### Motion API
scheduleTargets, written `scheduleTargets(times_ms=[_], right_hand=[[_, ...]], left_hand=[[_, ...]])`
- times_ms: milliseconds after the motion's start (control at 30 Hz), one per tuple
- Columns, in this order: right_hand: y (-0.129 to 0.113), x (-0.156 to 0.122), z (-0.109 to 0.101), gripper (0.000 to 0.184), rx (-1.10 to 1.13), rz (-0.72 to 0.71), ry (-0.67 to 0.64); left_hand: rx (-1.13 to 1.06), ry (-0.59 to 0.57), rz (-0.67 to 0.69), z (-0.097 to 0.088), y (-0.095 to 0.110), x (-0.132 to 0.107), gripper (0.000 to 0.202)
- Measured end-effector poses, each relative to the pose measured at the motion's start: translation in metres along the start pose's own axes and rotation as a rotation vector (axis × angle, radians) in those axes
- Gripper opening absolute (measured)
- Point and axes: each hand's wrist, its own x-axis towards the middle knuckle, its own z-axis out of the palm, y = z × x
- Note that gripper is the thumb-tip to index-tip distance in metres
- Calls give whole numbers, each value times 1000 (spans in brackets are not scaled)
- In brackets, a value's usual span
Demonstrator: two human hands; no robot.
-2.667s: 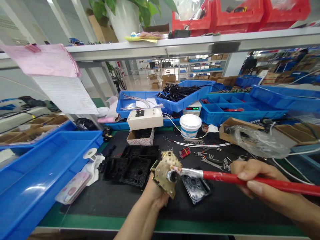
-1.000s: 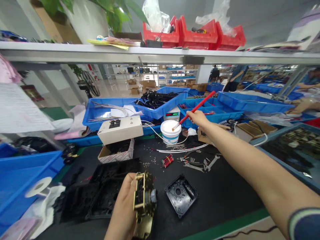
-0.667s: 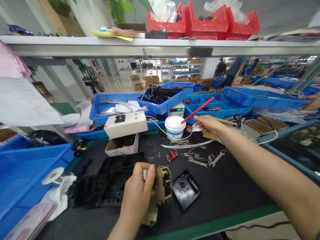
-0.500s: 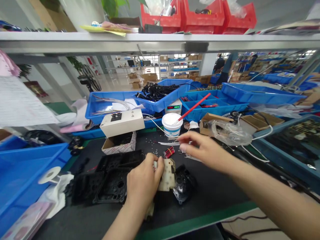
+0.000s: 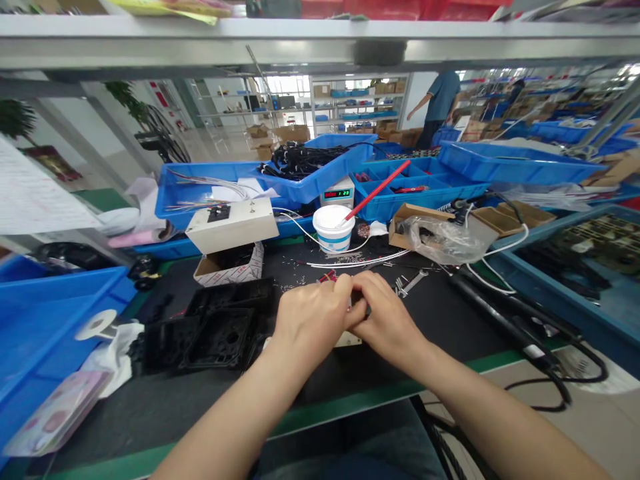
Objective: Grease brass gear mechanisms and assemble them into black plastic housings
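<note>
Has the black cases [image 5: 217, 340] lying open on the tabletop [image 5: 430, 330], apart from the pale part [image 5: 349, 339] and, as far as visible, not joined to it. Curls the left hand [image 5: 313, 320] over that part near the tabletop's front edge, apparently clamping the fingers on it. Shows only a thin strip of it below. Beyond, has the red brush [image 5: 379, 192] leaning in the white tub [image 5: 333, 239], out of both hands. Rests the right hand [image 5: 384, 320] against the left; cannot tell a clamp from a mere touch there. Seems partway along, with the brush put by and the part in hand; cannot tell how much is left.

Around, from the left, has a blue tray [image 5: 60, 320], a spool [image 5: 97, 325] and a cream switch box [image 5: 233, 223] above a carton [image 5: 233, 267]. Finds a red bundle [image 5: 327, 275] just past the fingers, partly hidden and most in the way. Farther right, has a wrench [image 5: 414, 283] near the right hand, then a plastic bag [image 5: 445, 239].
</note>
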Motion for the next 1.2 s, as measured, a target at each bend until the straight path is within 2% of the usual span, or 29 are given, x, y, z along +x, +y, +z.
scheduleTargets(times_ms=[167,267,400,500,633,800,867,967,1067,1200], right_hand=[[10,-14,-6,19,-32,22,60],[19,-20,-6,13,33,66,84],[35,-25,-11,18,145,301,164],[51,-32,-14,25,340,517,259],[70,-49,-13,36,541,668,323],[80,-67,-25,43,643,762,422],[82,-71,-31,43,674,778,454],[82,-74,-36,40,705,779,441],[78,-76,-32,38,695,758,369],[70,-69,-20,30,620,679,232]], left_hand=[[-261,6,-12,5,12,6,35],[-477,7,3,9,11,4,39],[-767,-6,7,20,-7,2,51],[-874,-101,73,32,-18,9,47],[-843,-293,277,44,-10,28,43],[-704,-481,330,59,-5,45,37],[-574,-540,287,63,-8,44,27],[-366,-559,143,64,-6,31,15],[-236,-570,-11,63,4,8,25],[-218,-570,-130,65,19,-24,40]])
